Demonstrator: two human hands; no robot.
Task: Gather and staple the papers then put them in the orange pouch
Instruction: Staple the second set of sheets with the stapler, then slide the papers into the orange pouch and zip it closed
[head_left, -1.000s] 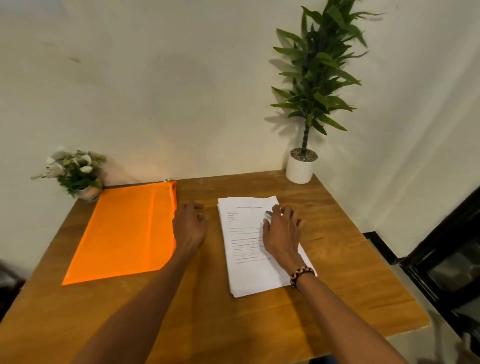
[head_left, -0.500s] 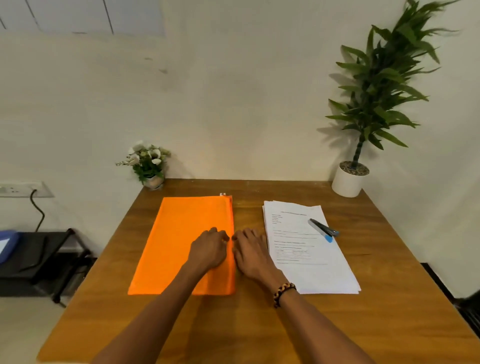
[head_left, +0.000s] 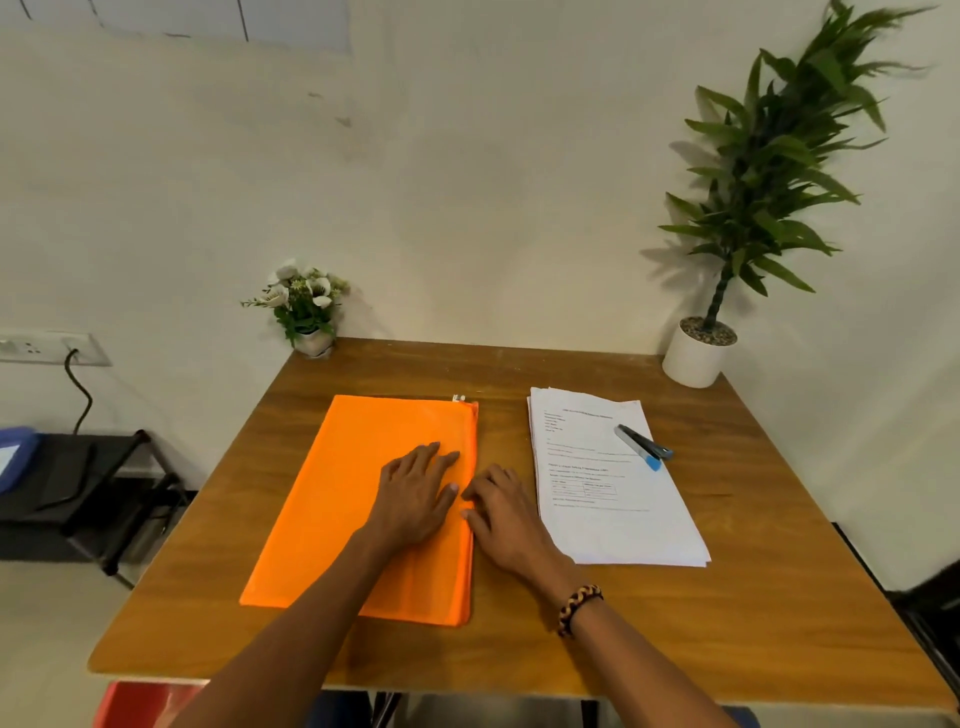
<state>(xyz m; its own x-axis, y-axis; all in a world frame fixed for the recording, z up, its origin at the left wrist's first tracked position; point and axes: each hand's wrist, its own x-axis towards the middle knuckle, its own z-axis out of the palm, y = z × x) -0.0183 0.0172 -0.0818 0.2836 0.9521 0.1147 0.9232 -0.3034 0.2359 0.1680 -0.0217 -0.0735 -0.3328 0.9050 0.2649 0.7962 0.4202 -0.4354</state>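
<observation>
The papers (head_left: 613, 483) lie gathered in one stack at centre right of the frame, with the stapler (head_left: 643, 447) resting on their upper right part; whether a staple is already in cannot be told. The pouch (head_left: 358, 499) lies flat at centre left, well apart from the stack, zip edge along its right side and seemingly shut, so loading it is still ahead. The left hand (head_left: 415, 499) rests flat on the pouch with fingers spread, gripping nothing. The right hand (head_left: 506, 514) sits at the pouch's right edge, fingertips touching that zip edge; the fingers look fairly straight, not pinching anything that shows. Judging by this, opening the pouch is the step in hand. The table (head_left: 727, 623) is brown wood, set against a pale wall. A small flower pot (head_left: 311, 340) stands at its upper left corner, a tall plant (head_left: 698, 353) at upper right. A wall socket (head_left: 47, 347) and a dark rack (head_left: 98, 499) show at the left edge
</observation>
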